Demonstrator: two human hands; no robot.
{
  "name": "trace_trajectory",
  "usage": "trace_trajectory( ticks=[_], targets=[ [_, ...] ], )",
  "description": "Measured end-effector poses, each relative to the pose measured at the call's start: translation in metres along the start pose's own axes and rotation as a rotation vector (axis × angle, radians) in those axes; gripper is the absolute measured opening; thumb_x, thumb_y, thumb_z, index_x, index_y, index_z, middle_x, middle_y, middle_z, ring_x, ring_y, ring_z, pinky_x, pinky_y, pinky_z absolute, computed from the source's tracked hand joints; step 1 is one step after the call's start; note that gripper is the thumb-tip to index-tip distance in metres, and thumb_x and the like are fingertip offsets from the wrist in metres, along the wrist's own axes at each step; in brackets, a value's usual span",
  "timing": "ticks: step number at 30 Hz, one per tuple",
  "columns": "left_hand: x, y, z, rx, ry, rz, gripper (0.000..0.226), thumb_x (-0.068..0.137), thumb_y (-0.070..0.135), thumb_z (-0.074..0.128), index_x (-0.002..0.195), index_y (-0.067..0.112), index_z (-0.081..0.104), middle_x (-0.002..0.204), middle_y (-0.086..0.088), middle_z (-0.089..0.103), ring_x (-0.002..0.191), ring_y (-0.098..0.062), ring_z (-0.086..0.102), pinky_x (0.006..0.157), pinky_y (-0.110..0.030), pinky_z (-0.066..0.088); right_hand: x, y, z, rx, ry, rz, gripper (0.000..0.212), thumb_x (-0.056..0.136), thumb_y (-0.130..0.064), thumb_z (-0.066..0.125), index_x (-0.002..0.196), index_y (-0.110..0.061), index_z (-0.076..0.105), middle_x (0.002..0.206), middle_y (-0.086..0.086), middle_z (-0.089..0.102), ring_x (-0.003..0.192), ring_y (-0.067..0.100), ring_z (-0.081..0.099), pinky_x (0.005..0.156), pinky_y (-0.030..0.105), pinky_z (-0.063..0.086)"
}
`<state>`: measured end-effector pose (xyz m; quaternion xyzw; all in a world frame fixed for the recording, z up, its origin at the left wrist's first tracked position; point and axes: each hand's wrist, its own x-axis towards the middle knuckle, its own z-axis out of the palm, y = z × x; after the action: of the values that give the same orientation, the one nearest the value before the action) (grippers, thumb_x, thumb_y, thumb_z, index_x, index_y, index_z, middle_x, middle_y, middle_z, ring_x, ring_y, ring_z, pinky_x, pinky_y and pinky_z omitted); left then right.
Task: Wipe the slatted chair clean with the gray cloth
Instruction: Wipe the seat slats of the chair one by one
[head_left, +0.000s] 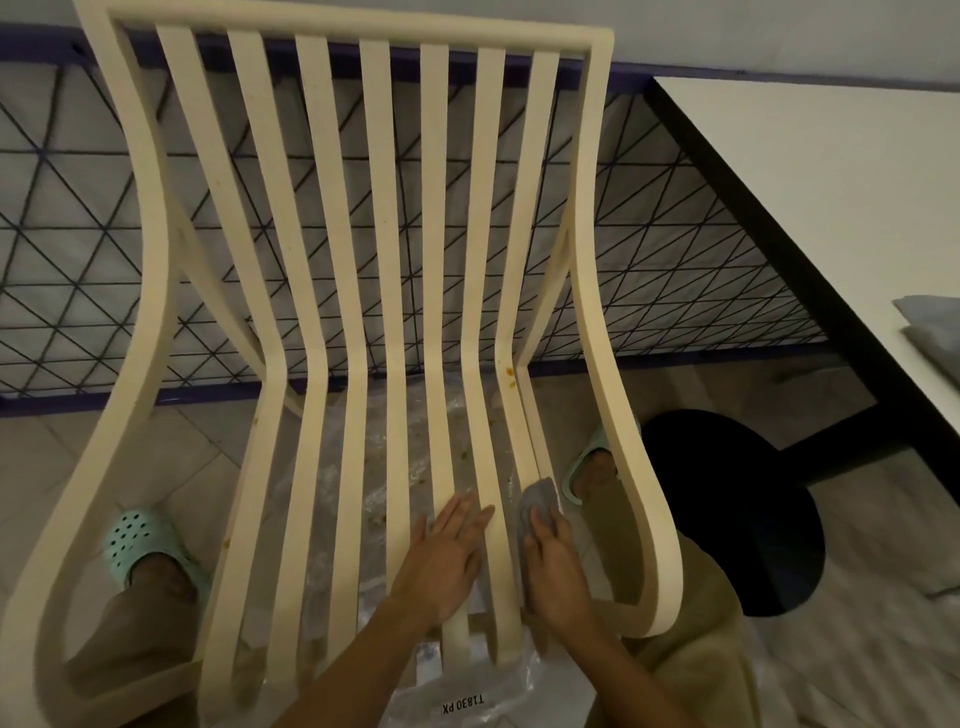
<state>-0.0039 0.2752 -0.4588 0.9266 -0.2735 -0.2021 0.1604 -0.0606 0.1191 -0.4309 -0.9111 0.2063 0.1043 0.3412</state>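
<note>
The cream slatted chair (374, 322) sits right in front of the person on the tiled floor, between their feet in mint clogs (136, 543), with a white desk (810, 218) off to the right. Right hand (553, 566) is pressing the gray cloth (537, 501) onto one of the rightmost seat slats, fingers wrapped over it; left hand (444, 558) lies flat and empty on the slats just beside it, seemingly bracing the chair. Looks like molded plastic to me, so probably light and stiff, likely to scoot if you scrub hard, hence the bracing hand makes sense. The cloth is soft and floppy, so bunching it under the palm like that is the way to go. There are orange-brown stains (509, 375) further up that same slat near the bend, not yet reached, and specks on a crinkly plastic sheet (384, 467) under the seat.
</note>
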Motion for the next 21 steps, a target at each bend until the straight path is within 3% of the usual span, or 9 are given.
trace_trajectory(
  ticks=[2,3,5,7,9,12,18,21],
  targets=[
    [-0.001,0.001,0.005,-0.021,0.025,-0.003,0.055,0.104,0.036,0.024,0.151,0.041,-0.004,0.161,0.010,-0.011,0.146,-0.008,-0.019,0.117,-0.041,-0.007,0.011,0.003,-0.002,0.164,0.108,0.078,0.033,0.104,-0.021,0.041,0.134,-0.012,0.051,0.136,0.004,0.045,0.111,0.007,0.048,0.090,0.008,0.036],
    [-0.004,0.002,0.008,-0.022,0.034,-0.004,0.056,0.103,0.036,0.023,0.150,0.041,-0.008,0.160,0.011,-0.013,0.145,-0.008,-0.022,0.120,-0.042,-0.003,0.018,0.005,-0.001,0.203,0.146,0.126,0.022,0.102,-0.018,0.046,0.121,-0.014,0.056,0.125,0.005,0.051,0.103,0.007,0.051,0.083,0.005,0.036],
    [-0.006,0.004,0.014,-0.018,0.055,-0.012,0.060,0.102,0.037,0.023,0.150,0.040,-0.013,0.160,0.012,-0.018,0.144,-0.009,-0.025,0.121,-0.044,0.005,0.034,0.011,0.003,0.277,0.147,0.194,0.005,0.096,-0.011,0.054,0.099,-0.014,0.056,0.109,0.010,0.056,0.098,0.017,0.058,0.077,0.008,0.039],
    [-0.004,0.004,0.016,-0.017,0.059,-0.018,0.062,0.100,0.038,0.022,0.150,0.038,-0.015,0.159,0.011,-0.019,0.143,-0.009,-0.028,0.120,-0.042,0.007,0.047,0.011,0.006,0.359,0.112,0.263,0.006,0.093,-0.014,0.059,0.090,-0.010,0.055,0.097,0.013,0.057,0.092,0.024,0.060,0.076,0.020,0.044],
    [-0.003,0.005,0.016,-0.015,0.050,-0.001,0.063,0.101,0.038,0.023,0.150,0.037,-0.016,0.160,0.010,-0.019,0.143,-0.009,-0.029,0.120,-0.041,0.009,0.053,0.005,0.006,0.418,0.115,0.295,0.017,0.096,-0.021,0.057,0.090,-0.005,0.054,0.090,0.015,0.057,0.086,0.025,0.059,0.075,0.029,0.045],
    [-0.004,0.003,0.017,-0.007,0.045,-0.004,0.065,0.102,0.037,0.027,0.150,0.036,-0.016,0.159,0.010,-0.019,0.142,-0.009,-0.029,0.120,-0.042,0.009,0.048,-0.002,0.006,0.480,0.179,0.274,0.028,0.101,-0.029,0.049,0.091,-0.003,0.053,0.080,0.009,0.054,0.076,0.019,0.055,0.069,0.029,0.043],
    [-0.007,0.005,0.011,-0.001,0.003,-0.006,0.066,0.102,0.037,0.029,0.148,0.038,-0.018,0.160,0.010,-0.015,0.143,-0.010,-0.029,0.115,-0.040,-0.005,0.020,0.006,0.004,0.429,0.199,0.246,0.016,0.100,-0.027,0.051,0.106,-0.013,0.046,0.083,-0.003,0.054,0.079,0.013,0.056,0.063,0.017,0.037],
    [-0.012,0.005,0.005,-0.009,-0.013,0.012,0.067,0.102,0.036,0.032,0.150,0.036,-0.014,0.161,0.009,-0.013,0.141,-0.009,-0.029,0.113,-0.041,-0.008,-0.001,0.012,0.006,0.428,0.206,0.263,0.020,0.100,-0.029,0.050,0.118,-0.024,0.041,0.087,-0.014,0.051,0.079,-0.001,0.050,0.065,0.017,0.038]
  ],
)
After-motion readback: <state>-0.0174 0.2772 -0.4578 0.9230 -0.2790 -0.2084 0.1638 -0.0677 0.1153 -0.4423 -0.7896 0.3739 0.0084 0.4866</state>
